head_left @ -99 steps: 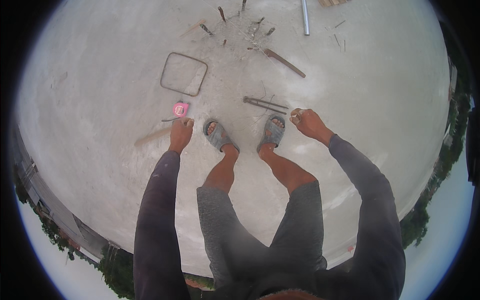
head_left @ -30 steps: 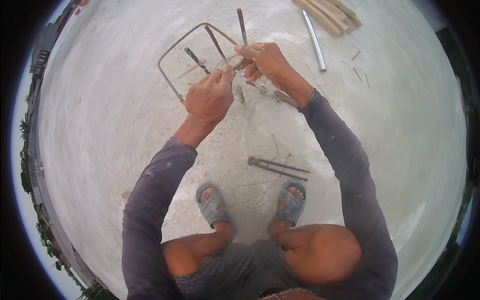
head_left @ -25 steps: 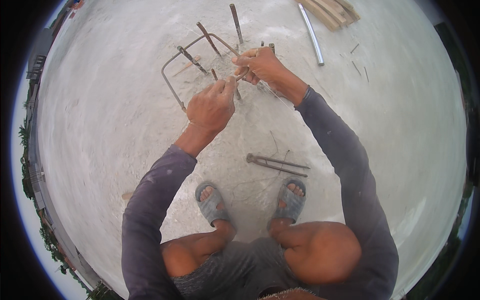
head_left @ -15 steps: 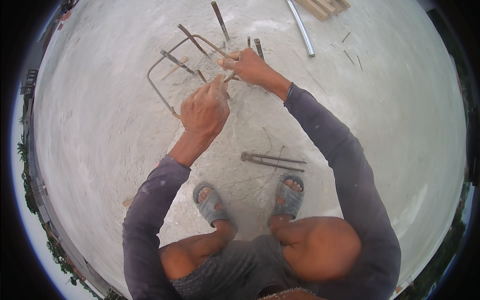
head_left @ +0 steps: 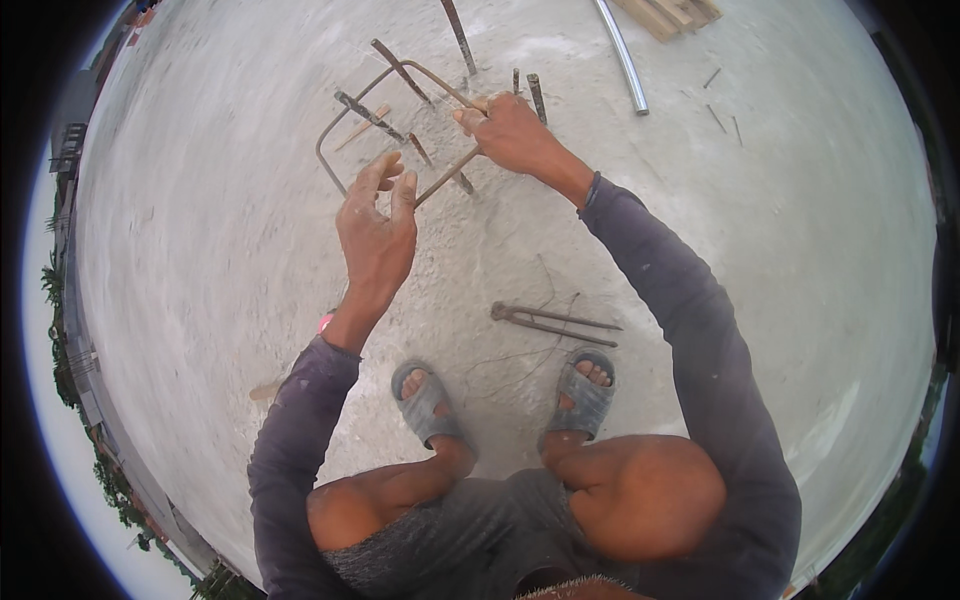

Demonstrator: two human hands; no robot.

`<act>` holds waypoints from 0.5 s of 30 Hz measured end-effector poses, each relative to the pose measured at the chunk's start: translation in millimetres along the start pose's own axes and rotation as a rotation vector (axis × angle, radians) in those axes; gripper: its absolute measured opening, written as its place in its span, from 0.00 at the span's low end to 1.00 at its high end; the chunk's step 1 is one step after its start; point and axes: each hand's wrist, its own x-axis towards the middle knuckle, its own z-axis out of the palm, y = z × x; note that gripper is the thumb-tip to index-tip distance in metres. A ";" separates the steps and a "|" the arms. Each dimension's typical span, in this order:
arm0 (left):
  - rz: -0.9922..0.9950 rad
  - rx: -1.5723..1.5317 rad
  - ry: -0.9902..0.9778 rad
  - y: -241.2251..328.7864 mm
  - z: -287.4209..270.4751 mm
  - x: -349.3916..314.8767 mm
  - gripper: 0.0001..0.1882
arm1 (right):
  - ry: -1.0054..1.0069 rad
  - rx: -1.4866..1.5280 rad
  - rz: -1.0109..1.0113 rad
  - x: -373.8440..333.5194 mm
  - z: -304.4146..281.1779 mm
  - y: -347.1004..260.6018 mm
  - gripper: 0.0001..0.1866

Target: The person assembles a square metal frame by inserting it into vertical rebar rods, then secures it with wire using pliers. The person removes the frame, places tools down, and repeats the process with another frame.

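A squarish rebar stirrup (head_left: 446,178), bent from thin brown bar, is held around several upright rebar stubs (head_left: 405,72) that stick out of the concrete. My right hand (head_left: 516,136) grips its right-hand corner, thumb and fingers closed on the bar. At the near corner, my left hand (head_left: 378,228) is open, thumb and fingers apart. The thumb is close to the bar; whether it touches is hard to tell. Part of the stirrup's near-left side is hidden behind that hand.
Tying pincers (head_left: 555,324) lie on the concrete floor (head_left: 800,250) before my sandalled feet, beside thin loose wires (head_left: 515,358). Farther off to the right are a shiny metal pipe (head_left: 624,60), wooden boards (head_left: 668,14) and short wire pieces (head_left: 717,118). A wood strip (head_left: 362,128) lies among the stubs.
My left hand has opened and moved slightly left and down, uncovering the stirrup's near side. The right hand keeps its grip. The view has shifted a little.
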 end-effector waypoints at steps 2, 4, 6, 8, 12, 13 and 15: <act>0.215 0.385 0.365 -15.4 -9.1 1.9 0.30 | -0.100 -0.062 0.004 0.8 -0.9 0.7 0.15; -0.527 -0.294 0.165 -27.9 -11.9 10.3 0.26 | -0.144 -0.127 0.026 1.5 -2.7 0.0 0.17; -0.919 -0.834 0.032 -34.6 -12.3 16.9 0.20 | -0.096 -0.131 0.025 2.2 -4.3 -3.2 0.13; -0.997 -1.168 -0.013 -33.5 -8.9 20.3 0.12 | -0.007 -0.061 0.018 1.9 -9.3 -4.5 0.20; -0.988 -1.266 0.061 -19.8 4.4 17.6 0.06 | -0.075 -0.016 0.061 0.8 -20.9 0.9 0.18; -0.983 -1.248 0.075 -17.0 8.8 14.2 0.06 | -0.149 -0.100 0.093 0.6 -20.3 2.5 0.14; -0.967 -1.200 0.081 -18.3 13.3 10.1 0.07 | -0.189 -0.130 0.144 -3.3 -14.1 5.3 0.16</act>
